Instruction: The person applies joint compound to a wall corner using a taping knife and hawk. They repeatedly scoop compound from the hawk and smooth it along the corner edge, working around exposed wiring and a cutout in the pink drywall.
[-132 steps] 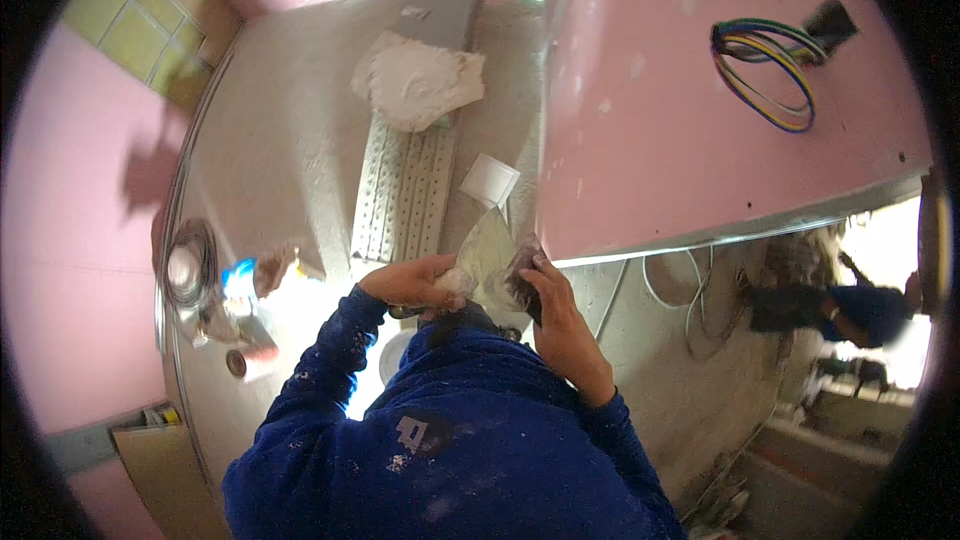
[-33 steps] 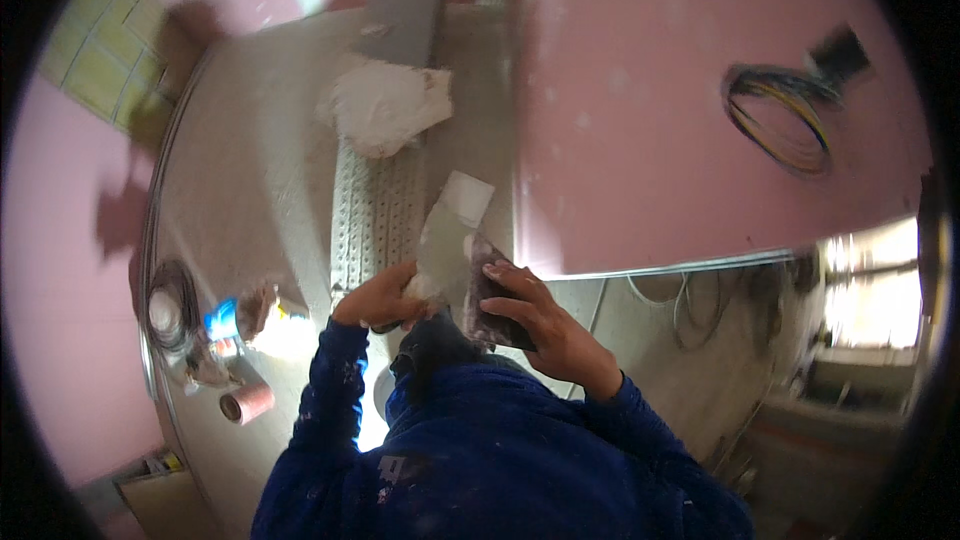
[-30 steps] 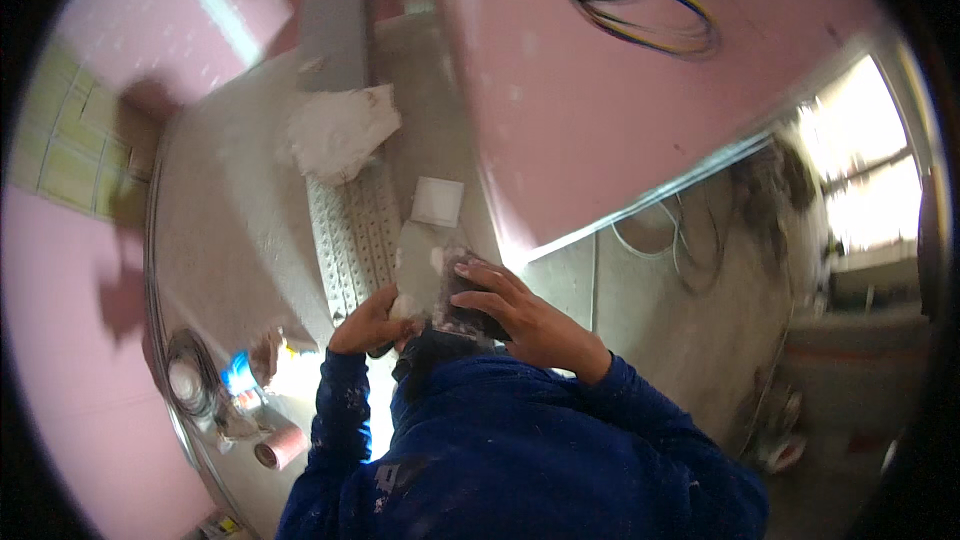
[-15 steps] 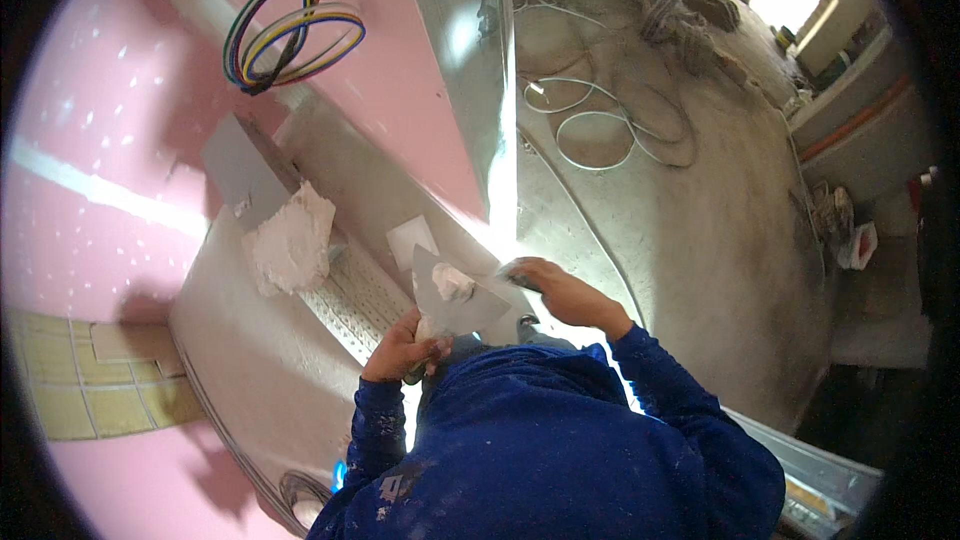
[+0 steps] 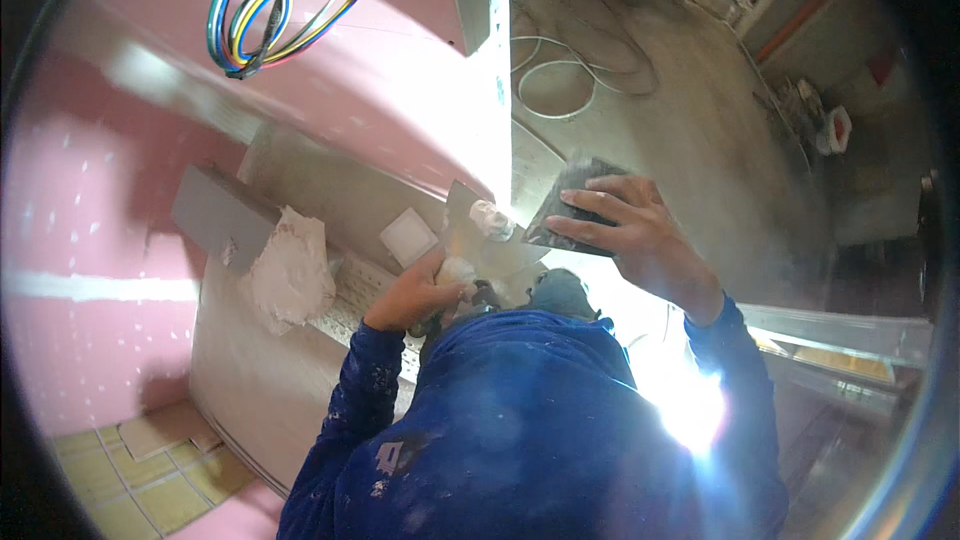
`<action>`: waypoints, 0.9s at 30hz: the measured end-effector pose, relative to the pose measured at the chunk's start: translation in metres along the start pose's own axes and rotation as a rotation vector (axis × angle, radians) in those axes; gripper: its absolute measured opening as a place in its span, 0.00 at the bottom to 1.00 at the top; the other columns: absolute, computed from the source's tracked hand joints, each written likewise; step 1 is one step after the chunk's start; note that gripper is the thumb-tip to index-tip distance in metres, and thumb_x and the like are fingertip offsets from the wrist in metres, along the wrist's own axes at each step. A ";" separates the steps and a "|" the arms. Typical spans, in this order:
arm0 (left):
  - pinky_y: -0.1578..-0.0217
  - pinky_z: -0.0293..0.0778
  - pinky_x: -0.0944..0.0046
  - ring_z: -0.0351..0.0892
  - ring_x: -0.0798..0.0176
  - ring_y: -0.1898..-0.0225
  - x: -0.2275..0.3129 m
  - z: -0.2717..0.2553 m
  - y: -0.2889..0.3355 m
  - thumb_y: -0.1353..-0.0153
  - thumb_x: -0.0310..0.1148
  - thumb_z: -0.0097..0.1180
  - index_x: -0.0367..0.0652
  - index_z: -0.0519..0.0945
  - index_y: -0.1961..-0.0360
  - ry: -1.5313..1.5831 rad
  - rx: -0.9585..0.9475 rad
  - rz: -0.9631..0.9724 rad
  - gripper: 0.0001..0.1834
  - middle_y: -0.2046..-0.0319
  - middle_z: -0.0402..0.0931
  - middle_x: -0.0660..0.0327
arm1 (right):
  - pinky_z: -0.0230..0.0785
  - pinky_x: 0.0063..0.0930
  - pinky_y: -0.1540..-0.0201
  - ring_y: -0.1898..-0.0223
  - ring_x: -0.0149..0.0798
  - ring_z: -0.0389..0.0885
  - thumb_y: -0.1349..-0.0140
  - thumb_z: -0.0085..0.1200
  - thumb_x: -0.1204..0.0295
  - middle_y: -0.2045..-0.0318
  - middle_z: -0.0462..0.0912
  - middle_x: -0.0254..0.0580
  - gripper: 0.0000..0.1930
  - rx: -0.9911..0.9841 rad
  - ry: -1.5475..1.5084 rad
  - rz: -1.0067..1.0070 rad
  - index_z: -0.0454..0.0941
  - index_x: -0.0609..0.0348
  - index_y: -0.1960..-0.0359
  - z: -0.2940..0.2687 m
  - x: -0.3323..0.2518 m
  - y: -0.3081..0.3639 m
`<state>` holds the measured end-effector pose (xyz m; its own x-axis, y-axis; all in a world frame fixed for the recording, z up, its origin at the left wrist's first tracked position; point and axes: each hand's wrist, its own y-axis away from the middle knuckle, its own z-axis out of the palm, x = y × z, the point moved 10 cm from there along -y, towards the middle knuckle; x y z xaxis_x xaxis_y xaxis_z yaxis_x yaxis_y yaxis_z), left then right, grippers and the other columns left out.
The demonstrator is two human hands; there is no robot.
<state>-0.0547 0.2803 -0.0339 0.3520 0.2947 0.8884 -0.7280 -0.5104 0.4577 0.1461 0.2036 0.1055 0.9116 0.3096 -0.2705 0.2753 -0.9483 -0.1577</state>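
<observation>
My left hand (image 5: 410,292) is closed around the handle end of a wide grey putty knife (image 5: 512,260). A dab of whitish filler (image 5: 490,221) sits on its blade, and more filler lies beside my fingers. My right hand (image 5: 640,225) grips a second, dark putty knife (image 5: 572,208); its fingers press along the smeared blade, just right of the first knife. To the left, a large lump of pale filler (image 5: 290,272) rests against a broad grey metal blade (image 5: 215,218). Between this lump and my left hand lies a small white square plate (image 5: 408,237).
A loop of coloured wires (image 5: 275,15) hangs from the pink wall (image 5: 110,190) at upper left. Below runs a perforated metal plank (image 5: 360,290). Pale cable coils (image 5: 555,90) lie on the dusty floor. Yellow tiles (image 5: 165,480) are at lower left. Bright light glares by my right arm.
My right hand has moved right and turned, so its dark putty knife now shows broadly. The left hand's knife has shifted slightly up and right. The whole view has tilted.
</observation>
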 end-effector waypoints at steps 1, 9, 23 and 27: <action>0.79 0.71 0.71 0.73 0.72 0.77 0.002 0.000 -0.001 0.41 0.32 0.64 0.36 0.69 0.42 0.004 -0.044 -0.010 0.28 0.68 0.76 0.62 | 0.53 0.46 0.30 0.37 0.42 0.69 0.40 0.53 0.81 0.40 0.76 0.30 0.27 0.006 0.077 -0.009 0.78 0.34 0.41 -0.003 -0.011 -0.003; 0.77 0.71 0.72 0.74 0.73 0.75 0.012 0.012 -0.007 0.40 0.33 0.64 0.35 0.69 0.42 0.043 -0.250 -0.089 0.27 0.66 0.75 0.62 | 0.42 0.56 0.27 0.34 0.41 0.65 0.39 0.55 0.78 0.40 0.75 0.33 0.25 -0.038 0.189 0.001 0.78 0.31 0.43 0.023 -0.035 -0.007; 0.83 0.70 0.72 0.72 0.71 0.83 0.001 -0.088 0.024 0.42 0.31 0.62 0.39 0.69 0.46 0.175 0.194 -0.105 0.24 0.71 0.75 0.60 | 0.66 0.40 0.37 0.42 0.45 0.76 0.36 0.57 0.74 0.47 0.81 0.48 0.20 0.204 -1.164 0.886 0.76 0.59 0.41 0.126 0.124 0.048; 0.86 0.68 0.73 0.70 0.69 0.86 -0.004 -0.101 0.042 0.43 0.32 0.63 0.37 0.68 0.44 0.256 0.239 -0.071 0.27 0.71 0.75 0.58 | 0.73 0.41 0.43 0.52 0.44 0.83 0.40 0.62 0.72 0.54 0.83 0.49 0.22 0.607 -2.127 0.615 0.74 0.65 0.44 0.192 0.136 0.007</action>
<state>-0.1461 0.3387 -0.0219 0.2161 0.5136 0.8304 -0.5380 -0.6470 0.5403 0.2138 0.2526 -0.1144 -0.8034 0.0834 -0.5896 -0.2781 -0.9281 0.2477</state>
